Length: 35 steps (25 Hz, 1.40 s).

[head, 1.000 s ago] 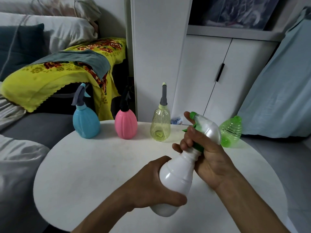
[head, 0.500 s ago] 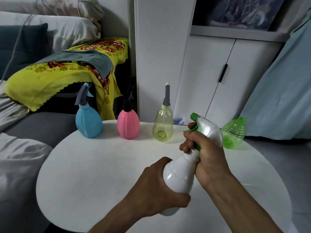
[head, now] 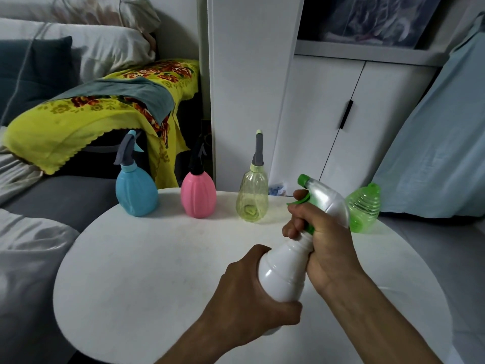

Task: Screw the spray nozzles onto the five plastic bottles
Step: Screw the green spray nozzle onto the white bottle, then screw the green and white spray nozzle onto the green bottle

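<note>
I hold a white bottle [head: 284, 269] tilted above the round white table [head: 147, 271]. My left hand [head: 246, 298] grips its body from below. Around its neck and the green-and-clear spray nozzle [head: 321, 197] on top closes my right hand [head: 322, 243]. Along the table's far edge stand a blue bottle [head: 136, 191] with a grey nozzle, a pink bottle [head: 198, 194] with a black nozzle, and a pale yellow bottle [head: 252, 200] with a grey nozzle. A green bottle [head: 364, 208] sits behind my right hand, partly hidden.
A grey sofa [head: 52, 195] with a yellow flowered cloth [head: 86, 114] lies to the left. White cupboard doors [head: 328, 122] stand behind the table. A light blue fabric [head: 433, 143] hangs at the right.
My right hand has shifted slightly on the nozzle and neck of the white bottle, and the bottle sits a little more upright. The other bottles have not moved.
</note>
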{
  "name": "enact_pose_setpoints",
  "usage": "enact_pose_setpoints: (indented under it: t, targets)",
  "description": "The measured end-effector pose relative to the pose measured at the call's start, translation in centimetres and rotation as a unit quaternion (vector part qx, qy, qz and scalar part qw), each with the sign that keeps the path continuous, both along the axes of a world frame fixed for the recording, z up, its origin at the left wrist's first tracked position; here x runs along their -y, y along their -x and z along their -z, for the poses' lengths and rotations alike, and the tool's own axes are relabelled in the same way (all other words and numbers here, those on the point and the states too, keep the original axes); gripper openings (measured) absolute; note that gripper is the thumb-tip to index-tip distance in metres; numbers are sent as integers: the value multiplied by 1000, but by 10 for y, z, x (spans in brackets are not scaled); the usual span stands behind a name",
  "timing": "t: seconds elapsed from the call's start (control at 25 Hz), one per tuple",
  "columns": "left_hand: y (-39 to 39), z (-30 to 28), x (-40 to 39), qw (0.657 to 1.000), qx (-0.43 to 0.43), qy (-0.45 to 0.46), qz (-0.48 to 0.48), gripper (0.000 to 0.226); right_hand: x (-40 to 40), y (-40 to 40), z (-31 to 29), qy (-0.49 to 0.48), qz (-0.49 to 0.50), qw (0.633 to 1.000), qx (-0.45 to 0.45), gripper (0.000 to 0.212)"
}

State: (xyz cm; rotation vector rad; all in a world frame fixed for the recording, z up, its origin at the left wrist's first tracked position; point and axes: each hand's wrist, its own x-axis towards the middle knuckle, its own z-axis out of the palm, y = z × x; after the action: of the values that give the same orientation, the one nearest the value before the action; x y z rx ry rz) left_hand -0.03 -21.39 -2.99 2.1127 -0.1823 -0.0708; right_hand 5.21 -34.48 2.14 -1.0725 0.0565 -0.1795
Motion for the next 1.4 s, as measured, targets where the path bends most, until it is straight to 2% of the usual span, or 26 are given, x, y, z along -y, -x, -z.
enact_pose_setpoints:
  t: [0.08,0.16,0.24,0.28,0.36,0.44,0.56,0.64,0.76,0.96,1.24,1.32,1.4]
  targets:
    - [-4,1,-3,999,-12,41,14,74,2,-1,1,28,-35,999,12,27]
    - [-12,0,-9,995,-32,89,10,77,4,-2,5,44,-118,992,7,43]
    - [-22,-4,-16,988,-53,148,2,72,7,-2,11,63,-172,983,-28,58]
    - [-27,-4,-18,985,-51,167,-1,67,7,-2,13,107,-178,978,-38,57]
    - [-31,-2,-19,987,-23,158,-14,64,7,0,16,242,-164,956,-15,43]
    - [-29,2,-15,993,6,115,-19,74,11,1,15,331,-131,934,16,35]
    - [-29,7,-12,995,-13,88,-46,81,32,-15,7,351,-8,936,11,28]
    - [-32,6,-16,991,-24,109,-68,69,52,-37,5,376,87,923,2,21]
    - [-35,1,-21,972,-76,203,-88,48,72,-74,18,419,160,894,-17,28]
    - [-33,4,-28,964,-92,226,-102,33,69,-110,57,470,173,865,-26,38]
    - [-33,2,-32,948,-131,267,-110,36,67,-125,70,450,198,870,-22,40]
    - [-32,-2,-30,943,-141,281,-110,38,66,-123,69,443,184,877,-27,52]
    - [-32,-3,-30,941,-143,285,-115,35,74,-115,60,477,134,867,-48,78]
